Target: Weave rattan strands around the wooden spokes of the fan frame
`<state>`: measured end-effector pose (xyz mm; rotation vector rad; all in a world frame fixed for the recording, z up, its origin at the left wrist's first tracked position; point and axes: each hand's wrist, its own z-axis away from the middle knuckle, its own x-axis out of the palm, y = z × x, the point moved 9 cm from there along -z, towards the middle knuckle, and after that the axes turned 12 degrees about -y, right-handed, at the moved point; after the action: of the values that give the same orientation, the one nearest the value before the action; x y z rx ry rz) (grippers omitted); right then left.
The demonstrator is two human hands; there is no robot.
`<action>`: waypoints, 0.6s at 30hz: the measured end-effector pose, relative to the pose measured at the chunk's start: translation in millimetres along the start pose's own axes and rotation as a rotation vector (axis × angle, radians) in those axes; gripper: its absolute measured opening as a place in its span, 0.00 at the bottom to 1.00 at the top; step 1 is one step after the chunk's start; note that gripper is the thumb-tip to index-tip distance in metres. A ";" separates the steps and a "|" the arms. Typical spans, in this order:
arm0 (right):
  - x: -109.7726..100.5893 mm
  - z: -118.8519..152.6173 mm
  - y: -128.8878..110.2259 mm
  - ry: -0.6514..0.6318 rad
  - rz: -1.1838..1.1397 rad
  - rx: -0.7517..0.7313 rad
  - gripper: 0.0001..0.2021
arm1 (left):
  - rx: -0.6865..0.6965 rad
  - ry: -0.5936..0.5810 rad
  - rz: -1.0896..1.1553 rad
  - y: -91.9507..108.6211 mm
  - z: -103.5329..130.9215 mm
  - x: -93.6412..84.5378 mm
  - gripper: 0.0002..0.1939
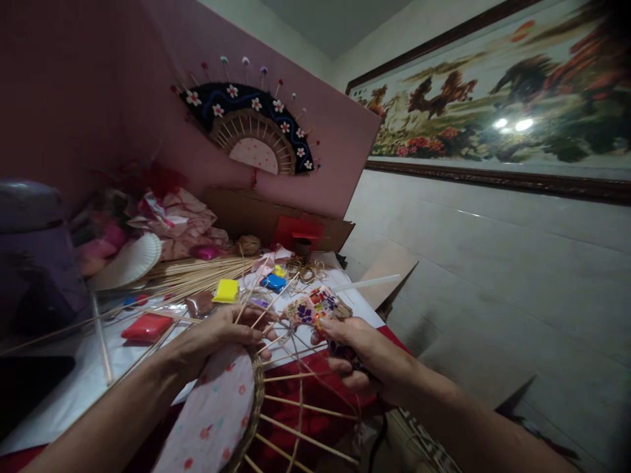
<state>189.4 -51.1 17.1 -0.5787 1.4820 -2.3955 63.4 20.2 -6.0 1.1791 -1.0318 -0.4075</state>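
Observation:
My left hand (236, 332) is closed on the upper rim of an unfinished fan (217, 414). The fan has a pale half-round centre with small red flowers, a woven twine border (257, 394) and thin sticks (310, 407) fanning out to the right. A strand of twine (300, 407) crosses those sticks. Wrapped round the grip of a flower-patterned hot glue gun (303, 310) is my right hand (357, 348). A translucent glue stick (369, 283) juts from its back end. Its front end points toward the sticks by my left fingers; whether it touches them is unclear.
Packets of yellow (226, 291), blue (274, 282) and red clay (146, 327) lie on the white table cover (59, 401). Behind them are a bundle of sticks (197, 272), a twine ball (248, 245) and a paper plate (131, 263). A finished fan (256, 125) hangs on the pink board.

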 end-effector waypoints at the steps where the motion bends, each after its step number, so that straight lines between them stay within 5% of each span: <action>1: 0.0 0.3 -0.1 0.004 -0.002 -0.001 0.15 | -0.002 0.001 -0.002 -0.2 -0.1 -0.1 0.11; 10: 0.4 0.8 -2.5 0.003 0.052 0.008 0.15 | -0.011 0.018 -0.002 -1.2 0.7 -2.7 0.12; 18: -5.8 24.6 -28.1 0.023 0.068 -0.217 0.16 | 0.004 0.021 0.013 -1.8 -0.4 -2.9 0.14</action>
<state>205.6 -55.6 51.0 -0.5386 1.7563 -2.2138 62.7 21.9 -8.8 1.1768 -1.0224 -0.3826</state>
